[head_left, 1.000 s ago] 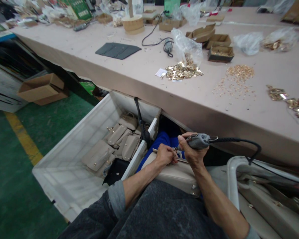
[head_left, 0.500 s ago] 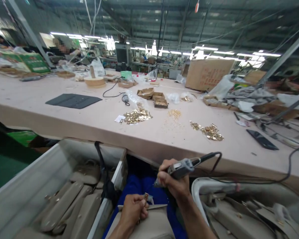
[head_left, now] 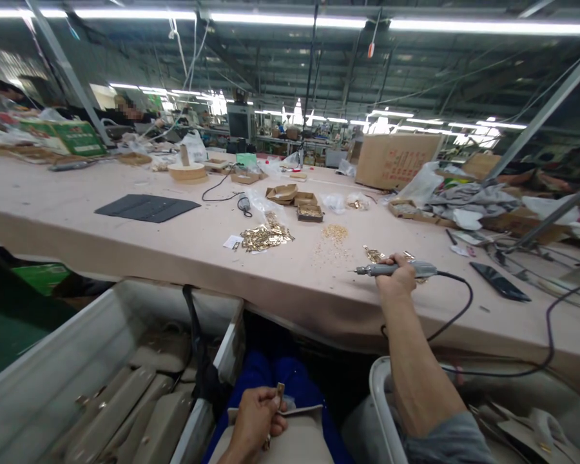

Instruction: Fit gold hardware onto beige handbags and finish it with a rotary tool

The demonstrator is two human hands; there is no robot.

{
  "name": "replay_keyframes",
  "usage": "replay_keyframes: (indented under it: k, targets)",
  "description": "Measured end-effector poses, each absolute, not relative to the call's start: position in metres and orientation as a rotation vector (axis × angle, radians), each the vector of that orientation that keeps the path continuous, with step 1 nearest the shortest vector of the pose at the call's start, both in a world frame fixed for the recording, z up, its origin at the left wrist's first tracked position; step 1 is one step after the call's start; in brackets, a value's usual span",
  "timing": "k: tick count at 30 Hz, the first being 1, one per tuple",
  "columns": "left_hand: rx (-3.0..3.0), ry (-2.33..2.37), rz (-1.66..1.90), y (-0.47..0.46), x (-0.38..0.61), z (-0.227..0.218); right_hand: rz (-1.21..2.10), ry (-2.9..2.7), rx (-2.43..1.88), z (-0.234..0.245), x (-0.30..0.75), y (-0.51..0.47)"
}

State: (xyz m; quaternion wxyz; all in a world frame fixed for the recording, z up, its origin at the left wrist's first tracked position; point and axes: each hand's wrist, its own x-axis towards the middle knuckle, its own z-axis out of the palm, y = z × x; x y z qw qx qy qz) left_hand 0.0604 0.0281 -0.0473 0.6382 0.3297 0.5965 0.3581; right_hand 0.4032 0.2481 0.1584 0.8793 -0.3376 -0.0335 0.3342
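My right hand (head_left: 400, 278) is closed round a grey corded electric screwdriver (head_left: 396, 269), held level over the pink table (head_left: 125, 238) with its bit pointing left. Just behind it lies a small heap of gold metal fittings (head_left: 374, 254). My left hand (head_left: 254, 419) stays low in my lap, pinching a small gold fitting (head_left: 280, 395) at the top edge of a beige handbag (head_left: 294, 441). The bag rests on my blue-clad legs.
A white crate (head_left: 53, 380) of beige bags stands at my left, another white bin (head_left: 381, 399) at my right. On the table lie a bigger gold fittings pile (head_left: 265, 237), a dark grey panel (head_left: 147, 207), small cardboard trays (head_left: 294, 196), a black phone (head_left: 499, 281) and a cardboard box (head_left: 396, 160). Other people work at the back.
My right hand has lifted the screwdriver from the bag in my lap up over the table. The view has tilted up. My left hand still holds the fitting on the bag.
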Motion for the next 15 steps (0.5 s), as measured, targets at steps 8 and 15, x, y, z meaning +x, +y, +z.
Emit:
replay_keyframes:
  k: [8, 15]
  targets:
    - [0.749, 1.325, 0.852, 0.029, 0.06, -0.063, 0.625, 0.032, -0.789, 0.135, 0.382, 0.288]
    - [0.735, 1.352, 0.781, 0.033, 0.059, -0.072, 0.537, 0.072, -0.816, 0.123, 0.372, 0.296]
